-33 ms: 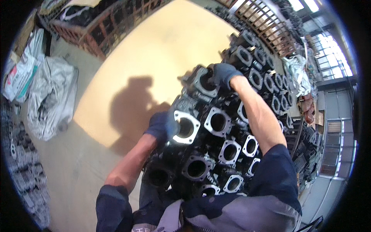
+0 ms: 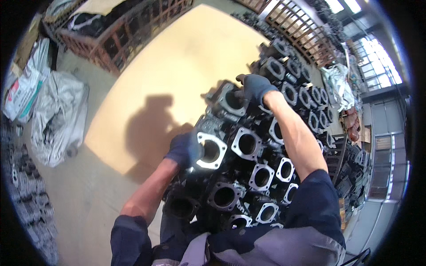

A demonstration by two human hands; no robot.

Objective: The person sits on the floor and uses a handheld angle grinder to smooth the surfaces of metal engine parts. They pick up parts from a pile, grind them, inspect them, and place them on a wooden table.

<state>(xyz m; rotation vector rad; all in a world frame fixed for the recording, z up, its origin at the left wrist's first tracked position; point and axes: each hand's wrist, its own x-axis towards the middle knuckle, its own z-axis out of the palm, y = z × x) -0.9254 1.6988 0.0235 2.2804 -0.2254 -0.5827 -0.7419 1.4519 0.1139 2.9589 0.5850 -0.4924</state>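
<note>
Mid-frame, my left hand (image 2: 184, 148) is at a bright-faced casting (image 2: 220, 150), right hand (image 2: 257, 88) at a darker casting (image 2: 225, 105). I can't tell either grip.

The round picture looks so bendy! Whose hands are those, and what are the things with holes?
No robot here: these are a person's own left hand and right hand, in dark gloves. A wide fisheye camera on the person's head looks down, so straight edges bend. Dark metal parts with round openings crowd together beside a bare stretch of tan board, where a shadow falls. The left hand is at a part with a shiny flat face; the right is at another part's opening. I can't tell whether either hand grips firmly.
</note>
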